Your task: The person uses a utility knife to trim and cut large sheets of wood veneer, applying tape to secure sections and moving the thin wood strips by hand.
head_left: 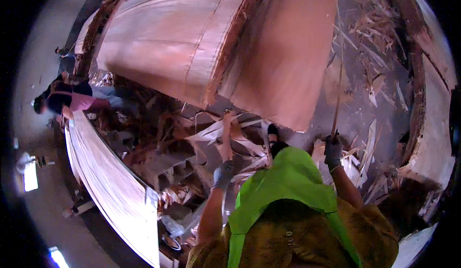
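Note:
My left hand (223,174), in a grey glove, is closed at the lower end of a tan veneer strip (226,136) that reaches forward over a heap of torn scraps. My right hand (333,151), gloved in grey too, grips a long thin stick (340,80) that runs away from me toward the far edge. Between my hands, and farther off, lies a large reddish veneer sheet (293,56). A stack of paler veneer sheets (163,42) stands to its left. The fingers of both hands are partly hidden by blur and shadow.
Broken veneer scraps (206,128) cover the floor ahead and left; more scraps (374,42) lie far right. At the left, another person (69,95) stands by a long pale sheet (115,186). A curved veneer stack (434,138) borders the right side. My foot (272,133) shows near the red sheet.

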The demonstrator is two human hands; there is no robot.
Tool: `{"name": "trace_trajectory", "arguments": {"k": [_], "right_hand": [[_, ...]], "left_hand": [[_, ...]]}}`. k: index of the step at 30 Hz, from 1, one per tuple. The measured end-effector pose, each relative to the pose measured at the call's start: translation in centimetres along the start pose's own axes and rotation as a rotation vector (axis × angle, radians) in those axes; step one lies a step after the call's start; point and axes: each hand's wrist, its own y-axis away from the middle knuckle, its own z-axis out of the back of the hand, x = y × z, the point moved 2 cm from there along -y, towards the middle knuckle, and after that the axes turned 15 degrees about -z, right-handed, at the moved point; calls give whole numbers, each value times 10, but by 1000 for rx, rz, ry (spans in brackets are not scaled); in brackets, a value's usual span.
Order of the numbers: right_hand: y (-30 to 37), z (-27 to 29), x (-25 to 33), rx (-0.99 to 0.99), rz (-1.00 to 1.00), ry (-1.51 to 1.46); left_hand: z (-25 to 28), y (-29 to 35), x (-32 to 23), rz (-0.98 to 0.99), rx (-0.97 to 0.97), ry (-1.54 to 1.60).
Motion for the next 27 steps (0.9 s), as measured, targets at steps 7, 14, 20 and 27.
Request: {"name": "trace_trajectory", "arguments": {"k": [7,14,20,27], "right_hand": [[-21,-84,-5,167,-291,-80],[11,-191,-85,53,-598,-178],[-5,-280,-151,-18,-694,-215],[-33,-295,-260,-49,-573,-14]], "left_hand": [[1,-187,23,96,236,5],[-87,-346,123,133,363,-165],[-190,-470,234,168,538,-226],[-275,-552,339,-109,15,-495]]}}
